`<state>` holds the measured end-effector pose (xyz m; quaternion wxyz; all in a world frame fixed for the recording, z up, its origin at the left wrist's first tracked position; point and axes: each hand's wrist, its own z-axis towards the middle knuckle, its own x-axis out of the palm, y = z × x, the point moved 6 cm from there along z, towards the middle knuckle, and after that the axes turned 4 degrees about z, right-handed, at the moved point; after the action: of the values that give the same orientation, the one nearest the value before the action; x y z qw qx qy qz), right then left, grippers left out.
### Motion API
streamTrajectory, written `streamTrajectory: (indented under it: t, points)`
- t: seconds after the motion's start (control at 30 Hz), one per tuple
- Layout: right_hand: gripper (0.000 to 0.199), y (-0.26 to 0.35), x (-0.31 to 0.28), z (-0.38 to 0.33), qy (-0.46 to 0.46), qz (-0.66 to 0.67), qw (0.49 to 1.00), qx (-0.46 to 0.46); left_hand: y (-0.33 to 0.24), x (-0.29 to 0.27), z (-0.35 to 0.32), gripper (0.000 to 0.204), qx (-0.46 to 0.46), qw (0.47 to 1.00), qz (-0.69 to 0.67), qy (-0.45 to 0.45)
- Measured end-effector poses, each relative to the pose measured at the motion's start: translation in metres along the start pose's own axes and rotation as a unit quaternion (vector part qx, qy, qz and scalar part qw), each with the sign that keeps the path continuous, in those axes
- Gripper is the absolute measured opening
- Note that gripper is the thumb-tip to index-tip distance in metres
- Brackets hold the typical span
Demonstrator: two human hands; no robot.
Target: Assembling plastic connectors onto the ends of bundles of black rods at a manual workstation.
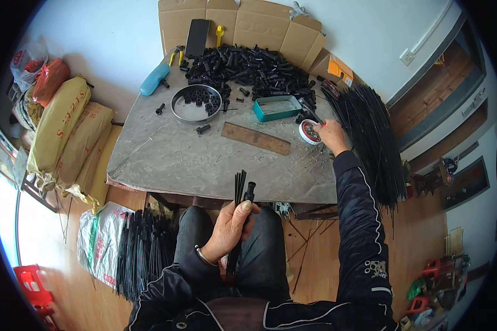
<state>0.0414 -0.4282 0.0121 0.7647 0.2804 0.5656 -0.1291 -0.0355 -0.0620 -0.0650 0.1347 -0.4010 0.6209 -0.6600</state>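
My left hand (232, 227), above my lap, is closed around a bundle of thin black rods (240, 186). A black plastic fitting (250, 190) with a flared top stands upright beside them, under my thumb. At the right side of the table my right hand (332, 135) has its fingers pinched around a slim dark tool (310, 112) whose kind I cannot make out. Just beneath those fingers is a small round white tub (304, 135) with a red inner rim, holding tiny metal pieces. My fingertips are partly hidden.
Black fittings (248, 63) are heaped at the back before cardboard (259, 25). A round metal tray (174, 110), a teal box (276, 115) and a brown flat strip (254, 138) lie on the grey table (165, 160). Black rods (370, 138) are bundled at right, more rods (143, 248) at lower left.
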Motion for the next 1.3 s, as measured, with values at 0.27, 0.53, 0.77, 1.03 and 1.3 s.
streamTrajectory:
  t: [0.27, 0.53, 0.77, 1.03, 1.3]
  points:
    - [0.034, -0.007, 0.0, 0.002, -0.007, 0.031, 0.999, 0.033, -0.005, 0.008, -0.004, 0.05, 0.005, 1.0, 0.004, -0.008]
    - [0.031, -0.017, 0.003, -0.014, 0.027, 0.337, 0.94, 0.056, -0.015, 0.015, -0.011, 0.05, 0.021, 0.999, 0.016, -0.018]
    - [0.019, 0.106, -0.005, -0.193, 0.199, 0.607, 0.769, 0.019, -0.026, 0.017, -0.017, 0.053, 0.073, 0.996, 0.024, -0.044]
    - [0.015, 0.136, 0.004, -0.257, 0.143, 0.694, 0.705, -0.032, -0.028, 0.024, -0.032, 0.051, 0.066, 0.994, 0.064, -0.057]
    - [0.018, 0.129, 0.002, -0.267, 0.171, 0.685, 0.709, 0.014, -0.028, 0.032, -0.041, 0.05, 0.098, 0.989, 0.088, -0.073]
